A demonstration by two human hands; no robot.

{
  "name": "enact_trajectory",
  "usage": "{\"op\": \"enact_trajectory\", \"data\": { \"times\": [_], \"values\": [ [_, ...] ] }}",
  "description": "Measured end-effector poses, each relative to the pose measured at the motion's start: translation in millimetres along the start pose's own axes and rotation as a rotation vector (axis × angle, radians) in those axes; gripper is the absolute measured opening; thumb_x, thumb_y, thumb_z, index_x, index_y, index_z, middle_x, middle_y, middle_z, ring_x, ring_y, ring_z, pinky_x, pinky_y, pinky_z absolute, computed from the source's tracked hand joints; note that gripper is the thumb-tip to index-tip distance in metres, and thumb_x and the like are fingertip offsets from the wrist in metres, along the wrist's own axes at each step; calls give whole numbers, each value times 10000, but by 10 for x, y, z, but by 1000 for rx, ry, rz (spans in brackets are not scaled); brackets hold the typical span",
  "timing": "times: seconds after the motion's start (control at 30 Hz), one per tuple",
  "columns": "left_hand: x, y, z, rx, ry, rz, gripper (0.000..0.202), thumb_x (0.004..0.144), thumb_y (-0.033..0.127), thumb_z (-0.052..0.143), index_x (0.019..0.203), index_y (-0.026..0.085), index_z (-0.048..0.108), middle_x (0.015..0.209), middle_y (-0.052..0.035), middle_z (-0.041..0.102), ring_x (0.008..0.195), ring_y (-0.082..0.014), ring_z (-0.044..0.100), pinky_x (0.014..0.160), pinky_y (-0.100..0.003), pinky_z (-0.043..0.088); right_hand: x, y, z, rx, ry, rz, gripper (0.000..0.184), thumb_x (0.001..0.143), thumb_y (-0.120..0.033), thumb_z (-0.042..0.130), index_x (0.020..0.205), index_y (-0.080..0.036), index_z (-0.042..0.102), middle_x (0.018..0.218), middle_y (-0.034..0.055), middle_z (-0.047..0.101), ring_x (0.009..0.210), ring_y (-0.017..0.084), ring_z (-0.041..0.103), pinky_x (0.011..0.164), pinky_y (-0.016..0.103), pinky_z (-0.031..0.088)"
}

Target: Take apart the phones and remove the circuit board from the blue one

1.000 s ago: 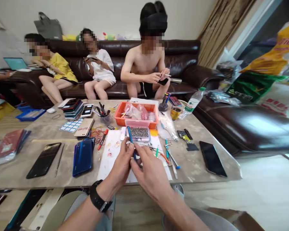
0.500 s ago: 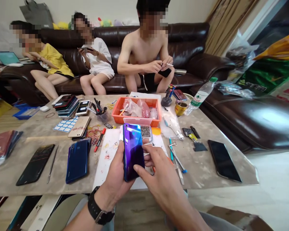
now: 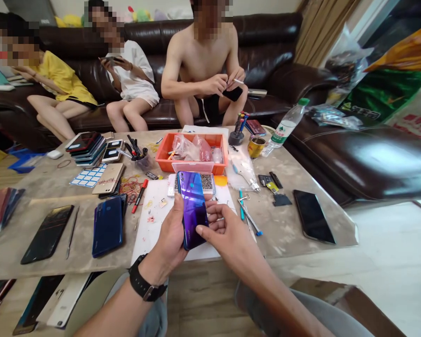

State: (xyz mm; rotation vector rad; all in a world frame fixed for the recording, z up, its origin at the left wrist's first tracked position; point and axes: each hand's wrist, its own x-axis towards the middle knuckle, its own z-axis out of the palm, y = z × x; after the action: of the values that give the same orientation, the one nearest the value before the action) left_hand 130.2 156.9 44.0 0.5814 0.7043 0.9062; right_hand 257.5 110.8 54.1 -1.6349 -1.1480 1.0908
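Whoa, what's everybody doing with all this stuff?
A person is holding a shiny purple phone in the left hand, with its back facing up. The right hand is at the phone's right edge; it's hard to tell whether it is gripping too. The phone is above a white paper on the table. A blue phone lies to the left, and an orange tray sits farther back. Other people sit on the sofa.

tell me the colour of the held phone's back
The held phone's back is glossy purple with blue; the head view shows it best.
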Motion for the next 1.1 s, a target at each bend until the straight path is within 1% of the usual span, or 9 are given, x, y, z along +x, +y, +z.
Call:
{"op": "enact_trajectory", "data": {
  "times": [0.13, 0.23, 0.47, 0.57, 0.67, 0.77, 0.93, 1.03, 1.1],
  "values": [
    [-6, -7, -1, 40, 31, 47, 712, 786, 755, 725, 1141, 138, 758, 1144, -164, 805, 1133, -355, 738, 975, -475, 607, 16, 45, -15, -6, -7, 53, 303, 769, -283, 780, 999, -193, 603, 899, 13, 658, 783, 176, 618, 755, 339, 540],
    [-18, -10, -12, 89, 36, 74, 720, 804, 753, 709, 1149, 122, 751, 1111, -165, 808, 1116, -345, 743, 976, -469, 601, 23, 86, 5, -9, -15, 62, 292, 766, -348, 781, 931, -207, 587, 896, 24, 659, 801, 189, 613, 765, 349, 527],
    [-43, -2, -43, 80, 38, 88, 669, 795, 721, 745, 1085, 119, 762, 1021, -143, 814, 1093, -342, 745, 970, -465, 589, 17, 106, 76, 9, -11, 74, 367, 707, -385, 837, 851, -233, 536, 921, 29, 688, 753, 184, 604, 716, 339, 505],
    [-45, 6, -74, 100, 30, 90, 637, 836, 707, 712, 1104, 131, 764, 985, -125, 816, 1056, -326, 753, 939, -446, 594, 23, 128, 77, 43, -15, 52, 369, 715, -392, 845, 824, -246, 525, 903, 28, 700, 804, 205, 636, 746, 340, 498],
    [-55, 13, -96, 117, 24, 107, 576, 888, 662, 680, 1112, 139, 768, 988, -112, 817, 1023, -307, 760, 925, -427, 594, 37, 169, 74, 96, -45, 23, 382, 743, -441, 837, 799, -255, 508, 896, 42, 710, 889, 233, 659, 808, 357, 488],
    [-72, 19, -102, 123, 24, 125, 546, 889, 638, 693, 1092, 138, 777, 984, -106, 819, 1018, -301, 761, 919, -410, 595, 50, 186, 64, 115, -57, 9, 404, 749, -492, 838, 793, -254, 515, 880, 49, 710, 900, 242, 659, 820, 363, 481],
    [-87, 26, -139, 121, 16, 136, 513, 866, 604, 741, 1088, 144, 789, 1023, -107, 826, 1090, -312, 749, 953, -403, 591, 37, 131, 11, 83, -79, 14, 409, 737, -518, 853, 783, -230, 566, 808, 32, 685, 810, 222, 642, 745, 331, 477],
    [-82, 28, -181, 105, 54, 155, 441, 874, 526, 777, 1174, 203, 768, 1121, -64, 825, 1175, -267, 724, 1021, -345, 560, 15, 96, -11, 100, -95, 22, 396, 752, -530, 839, 822, -220, 603, 766, 10, 664, 748, 203, 612, 691, 317, 463],
    [-83, 29, -197, 85, 78, 141, 455, 877, 511, 783, 1225, 221, 748, 1163, -51, 822, 1185, -249, 725, 1038, -327, 553, 13, 79, -17, 122, -106, 27, 381, 763, -523, 828, 832, -217, 612, 732, -12, 632, 699, 182, 579, 651, 302, 440]
  ]
}}
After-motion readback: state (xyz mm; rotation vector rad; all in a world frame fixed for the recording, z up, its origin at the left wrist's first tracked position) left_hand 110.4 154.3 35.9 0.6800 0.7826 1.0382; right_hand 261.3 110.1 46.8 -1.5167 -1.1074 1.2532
